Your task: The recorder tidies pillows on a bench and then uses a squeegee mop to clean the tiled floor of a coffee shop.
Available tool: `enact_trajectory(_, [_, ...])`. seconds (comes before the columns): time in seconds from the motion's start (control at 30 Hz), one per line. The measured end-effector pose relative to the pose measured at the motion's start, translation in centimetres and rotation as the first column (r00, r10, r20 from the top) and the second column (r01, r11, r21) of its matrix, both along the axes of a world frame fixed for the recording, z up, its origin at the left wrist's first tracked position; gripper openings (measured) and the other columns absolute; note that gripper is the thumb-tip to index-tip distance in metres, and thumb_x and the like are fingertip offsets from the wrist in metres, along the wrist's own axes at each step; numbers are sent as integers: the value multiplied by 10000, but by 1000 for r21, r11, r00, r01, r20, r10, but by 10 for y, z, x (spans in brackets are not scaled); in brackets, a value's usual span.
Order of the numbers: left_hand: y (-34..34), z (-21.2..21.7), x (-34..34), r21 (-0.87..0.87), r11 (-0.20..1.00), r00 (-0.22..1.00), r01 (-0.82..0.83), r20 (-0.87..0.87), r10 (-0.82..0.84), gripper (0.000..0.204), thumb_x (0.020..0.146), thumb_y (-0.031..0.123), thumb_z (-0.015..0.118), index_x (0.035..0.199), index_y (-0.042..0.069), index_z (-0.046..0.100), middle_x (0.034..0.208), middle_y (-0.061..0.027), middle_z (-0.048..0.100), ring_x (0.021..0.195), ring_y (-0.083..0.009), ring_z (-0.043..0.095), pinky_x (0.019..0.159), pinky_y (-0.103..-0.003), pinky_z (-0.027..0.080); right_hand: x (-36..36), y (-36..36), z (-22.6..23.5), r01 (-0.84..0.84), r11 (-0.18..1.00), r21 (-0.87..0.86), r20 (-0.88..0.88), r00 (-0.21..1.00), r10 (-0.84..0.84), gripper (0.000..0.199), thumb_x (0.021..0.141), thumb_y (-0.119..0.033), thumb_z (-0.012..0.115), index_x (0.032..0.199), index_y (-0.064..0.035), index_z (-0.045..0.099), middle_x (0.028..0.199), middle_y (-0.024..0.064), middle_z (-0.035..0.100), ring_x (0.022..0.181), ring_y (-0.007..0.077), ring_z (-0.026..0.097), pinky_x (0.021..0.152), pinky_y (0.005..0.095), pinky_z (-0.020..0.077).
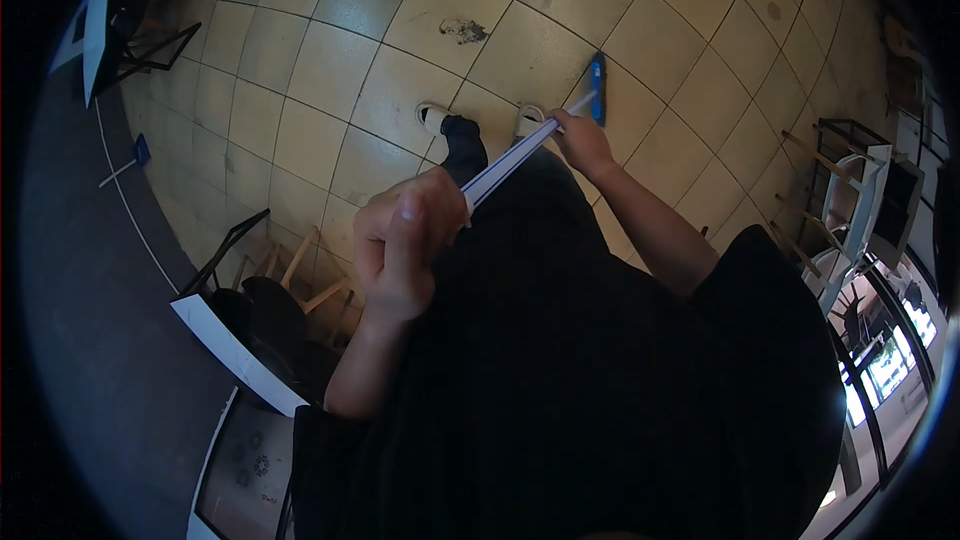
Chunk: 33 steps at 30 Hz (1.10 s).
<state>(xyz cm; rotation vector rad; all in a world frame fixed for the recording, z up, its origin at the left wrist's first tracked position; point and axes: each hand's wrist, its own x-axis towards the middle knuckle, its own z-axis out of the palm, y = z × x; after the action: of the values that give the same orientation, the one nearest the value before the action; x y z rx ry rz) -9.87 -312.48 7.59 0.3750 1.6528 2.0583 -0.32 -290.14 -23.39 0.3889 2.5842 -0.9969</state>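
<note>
I hold a broom with a white, dark-striped handle [508, 166] and a narrow blue head [598, 90]. My left hand [402, 240] is closed round the upper end of the handle, close to my chest. Farther down, my right hand [583, 145] grips the handle on its way to the head. The blue head rests on the tiled floor [540, 50], ahead and to the right of my feet. A dark patch of dirt [463, 31] lies on the tiles, left of the head and apart from it.
My pale shoes [432, 118] stand on the floor. Wooden-legged chairs [300, 265] and a white-edged table [235, 355] are at my left. More chairs and tables [850, 200] stand at the right. By the grey wall [90, 270] is a small blue object [141, 150] with a pale stick.
</note>
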Motion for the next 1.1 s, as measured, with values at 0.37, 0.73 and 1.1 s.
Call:
enact_trajectory(0.37, [-21, 59, 20, -46, 962, 915, -269, -325, 240, 548, 1049, 317, 422, 542, 126, 342, 560, -25, 380, 562, -184, 438, 561, -338, 342, -115, -82, 47, -154, 960, -232, -185, 976, 112, 249, 922, -255, 690, 1152, -160, 672, 978, 162, 724, 970, 379, 688, 819, 489, 552])
enact_trajectory(0.73, [-68, 32, -13, -4, 999, 974, -34, -225, 32, 563, 1046, 306, 448, 537, 69, 409, 537, -55, 449, 510, -218, 457, 547, -352, 414, -42, -53, 43, -89, 986, -144, -48, 995, 83, 333, 924, -282, 681, 1232, -159, 670, 1007, 184, 723, 969, 381, 691, 835, 488, 547])
enact_trajectory(1.1, [-155, 4, -138, -34, 994, 978, 105, -176, -109, 413, 918, -15, 617, 557, 40, 424, 526, -31, 384, 490, -188, 348, 526, -353, 275, -156, -178, 2, -94, 995, -22, 47, 994, 95, 372, 921, -182, 675, 1288, -128, 662, 1051, 202, 713, 987, 408, 679, 863, 497, 545])
